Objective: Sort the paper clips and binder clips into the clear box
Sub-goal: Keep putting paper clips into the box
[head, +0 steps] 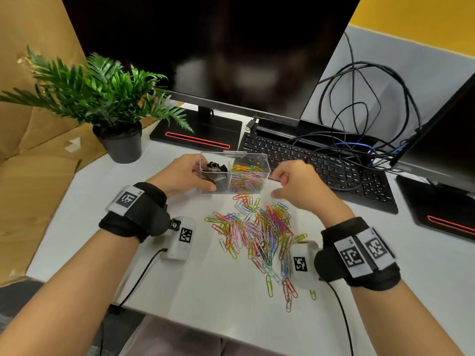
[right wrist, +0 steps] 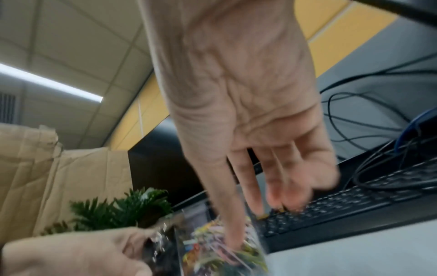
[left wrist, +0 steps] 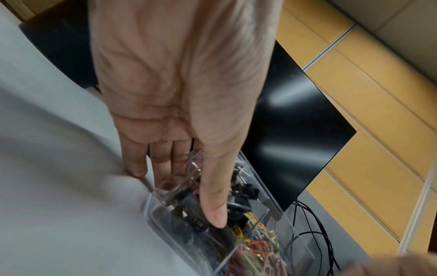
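The clear box point(head: 264, 167) stands on the white table point(head: 205, 283), split in two: black binder clips point(head: 214, 167) on the left, coloured paper clips point(head: 245, 173) on the right. My left hand point(head: 186, 174) holds the box's left end, with the thumb point(left wrist: 212, 203) along the front wall point(left wrist: 279, 226) and the fingers round the end wall. My right hand point(head: 291, 183) hovers just right of the box with fingers loose, blurred and empty point(right wrist: 279, 179). A big pile of coloured paper clips point(head: 257, 235) lies on the table in front of the box, between my wrists.
A potted plant point(head: 113, 98) stands at the back left. Behind the box are a monitor point(head: 231, 47) on its stand base point(head: 198, 134), a black keyboard point(head: 329, 170), tangled cables point(head: 365, 98) and a second screen point(head: 452, 129). Cardboard point(head: 30, 155) borders the table's left edge.
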`<state>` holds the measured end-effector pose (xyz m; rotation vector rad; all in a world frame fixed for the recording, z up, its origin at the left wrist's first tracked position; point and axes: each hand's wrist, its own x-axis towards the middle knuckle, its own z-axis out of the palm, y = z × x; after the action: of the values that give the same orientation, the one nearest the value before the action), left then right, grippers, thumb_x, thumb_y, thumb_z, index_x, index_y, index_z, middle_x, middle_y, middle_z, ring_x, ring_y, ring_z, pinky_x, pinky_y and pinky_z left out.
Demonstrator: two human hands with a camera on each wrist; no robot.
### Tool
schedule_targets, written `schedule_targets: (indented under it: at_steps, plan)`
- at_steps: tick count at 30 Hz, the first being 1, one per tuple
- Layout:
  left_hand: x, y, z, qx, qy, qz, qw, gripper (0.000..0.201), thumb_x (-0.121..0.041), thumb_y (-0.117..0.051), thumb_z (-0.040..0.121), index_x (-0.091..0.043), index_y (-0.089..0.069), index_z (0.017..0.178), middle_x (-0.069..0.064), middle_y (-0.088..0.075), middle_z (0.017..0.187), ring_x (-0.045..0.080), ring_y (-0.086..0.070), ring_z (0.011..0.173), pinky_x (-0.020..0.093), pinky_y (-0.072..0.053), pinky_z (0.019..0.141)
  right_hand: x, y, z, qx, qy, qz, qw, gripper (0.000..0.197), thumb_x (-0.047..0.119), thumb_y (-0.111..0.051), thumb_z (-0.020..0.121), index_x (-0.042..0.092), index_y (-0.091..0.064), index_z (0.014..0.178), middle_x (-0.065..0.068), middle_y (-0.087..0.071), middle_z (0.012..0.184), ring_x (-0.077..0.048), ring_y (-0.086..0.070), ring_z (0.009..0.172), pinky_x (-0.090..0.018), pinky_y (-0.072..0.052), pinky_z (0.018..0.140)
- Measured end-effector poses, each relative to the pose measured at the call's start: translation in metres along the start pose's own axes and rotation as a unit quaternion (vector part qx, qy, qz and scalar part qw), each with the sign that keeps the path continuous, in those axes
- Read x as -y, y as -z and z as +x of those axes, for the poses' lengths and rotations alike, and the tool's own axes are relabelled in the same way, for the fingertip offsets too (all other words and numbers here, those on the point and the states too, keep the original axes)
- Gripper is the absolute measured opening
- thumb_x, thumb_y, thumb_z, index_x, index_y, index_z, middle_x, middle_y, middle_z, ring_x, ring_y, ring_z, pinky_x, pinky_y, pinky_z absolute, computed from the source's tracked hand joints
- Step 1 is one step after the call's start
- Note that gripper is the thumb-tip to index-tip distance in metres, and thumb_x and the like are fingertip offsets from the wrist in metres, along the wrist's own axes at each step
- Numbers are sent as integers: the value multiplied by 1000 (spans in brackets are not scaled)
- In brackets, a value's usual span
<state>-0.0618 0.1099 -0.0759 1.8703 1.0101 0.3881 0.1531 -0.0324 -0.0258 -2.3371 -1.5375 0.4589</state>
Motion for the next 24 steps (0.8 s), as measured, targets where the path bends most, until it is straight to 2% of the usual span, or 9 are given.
schedule_targets:
  at_steps: [4,7,9,13,16,20,24]
  plan:
    - [-1,0,0,0,4,3,1000,42,-18,-87,68,-15,-60,100,12,-71,98,30,-66,95,47,-51,92,-13,-10,-20,148,-70,-65,984,77,39,-88,62,18,-50,125,1,-46,110,-20,-55,92,-33,-50,65]
    - [-1,0,-1,-3,3,0,1000,41,-15,-87,67,-14,-61,99,12,-72,98,32,-66,95,47,-50,92,-14,-16,-24,183,-71,-94,976,89,47,-87,57,18,-44,130,-2,-45,122,-22,-55,99,-37,-55,71]
    - [-2,-1,-1,-4,1,-10,1000,37,-11,-86,67,-14,-61,95,13,-72,97,33,-67,96,45,-50,91,-11,-18,-25,183,-64,-94,976,82,44,-88,59,17,-46,123,-2,-47,117,-22,-57,93,-38,-56,69]
    - [-4,-1,-3,-1,1,-17,1000,36,-9,-85,69,-16,-60,94,11,-71,98,30,-67,96,42,-50,90,-5,-23,-25,153,-38,-40,987,52,22,-86,66,9,-56,106,-5,-55,94,-18,-59,60,-35,-56,53]
    - [-4,-1,-4,-1,-2,-15,1000,35,-9,-85,69,-16,-60,92,11,-71,98,30,-67,95,44,-50,92,-5,-25,-21,127,-16,-40,991,35,14,-83,70,7,-63,98,-8,-58,96,-20,-60,60,-32,-54,49]
    - [-5,-1,-4,1,1,-14,1000,35,-9,-85,69,-14,-60,94,11,-72,98,31,-67,96,46,-51,93,-9,-24,-17,94,12,-50,994,24,12,-82,71,6,-73,92,-5,-63,85,-20,-59,78,-27,-45,65]
    - [-5,0,-4,-1,6,-9,1000,38,-11,-86,68,-13,-60,96,11,-72,98,30,-67,96,49,-50,95,-11,-21,-18,57,7,-6,998,21,9,-81,72,7,-77,92,-6,-67,79,-16,-57,68,-23,-42,61]
